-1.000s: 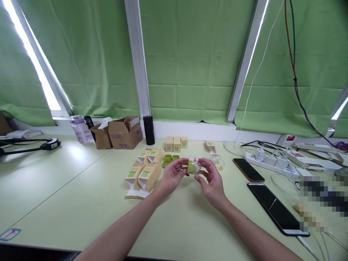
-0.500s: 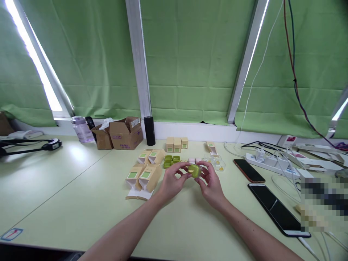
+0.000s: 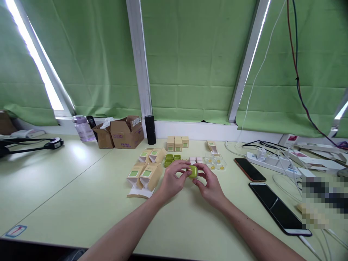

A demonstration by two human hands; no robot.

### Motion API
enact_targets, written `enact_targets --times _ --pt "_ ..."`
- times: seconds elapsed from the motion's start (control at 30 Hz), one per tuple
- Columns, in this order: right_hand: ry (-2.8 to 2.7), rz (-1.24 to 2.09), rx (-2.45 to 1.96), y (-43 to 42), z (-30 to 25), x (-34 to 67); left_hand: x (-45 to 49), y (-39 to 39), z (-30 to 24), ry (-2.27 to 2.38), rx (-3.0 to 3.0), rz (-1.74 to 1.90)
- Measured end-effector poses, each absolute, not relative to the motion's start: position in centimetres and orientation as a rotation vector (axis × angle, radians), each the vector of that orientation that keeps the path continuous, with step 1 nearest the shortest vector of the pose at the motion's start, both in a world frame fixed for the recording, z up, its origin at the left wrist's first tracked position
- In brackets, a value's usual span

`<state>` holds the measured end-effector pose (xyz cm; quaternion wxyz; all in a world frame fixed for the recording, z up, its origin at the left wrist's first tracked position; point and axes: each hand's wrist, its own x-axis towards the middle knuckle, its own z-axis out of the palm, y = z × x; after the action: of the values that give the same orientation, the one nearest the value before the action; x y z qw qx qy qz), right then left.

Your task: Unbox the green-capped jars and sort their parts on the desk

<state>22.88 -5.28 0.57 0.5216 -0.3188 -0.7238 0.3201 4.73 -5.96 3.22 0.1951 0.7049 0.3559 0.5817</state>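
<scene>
Step in hand, we judge: turning and adjusting one small green piece (image 3: 193,172) between both hands. Left hand (image 3: 174,179) pinches it from the left, thumb and fingertips; right hand (image 3: 210,184) grips its right end, thumb below, index above. Nothing else in either. We see the piece held up over the table (image 3: 89,203), roughly midway between near and far edges; exact height, can't tell. Next move calls for light fingertip pressure, one side steady while the other turns or pushes, we'd say.

Beyond the hands, toward the far edge: green cups (image 3: 169,158), pale pink pieces (image 3: 196,160), a clear tray (image 3: 220,165) with yellow spots. Kraft cartons (image 3: 150,174) lie left of the hands; small boxes (image 3: 178,144) sit nearer the far edge.

Versus one second ago: the piece has rotated. Then we saw its clear end, right side; now a rounded green face shows, clear part mostly hidden. Pink pieces show better. Hands keep about the same place; our view shifts slightly.
</scene>
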Motion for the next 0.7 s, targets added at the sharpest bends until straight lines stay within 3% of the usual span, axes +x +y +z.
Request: enact_targets --times 0.43,0.7 --pt "-1.86 0.497 -0.894 -5.06 0.7 23.06 4.35 -5.75 2.79 1.17 2.189 1.461" --pt "-1.842 0.458 -0.946 -4.94 0.83 23.43 4.29 -5.61 2.91 1.129 2.159 1.684"
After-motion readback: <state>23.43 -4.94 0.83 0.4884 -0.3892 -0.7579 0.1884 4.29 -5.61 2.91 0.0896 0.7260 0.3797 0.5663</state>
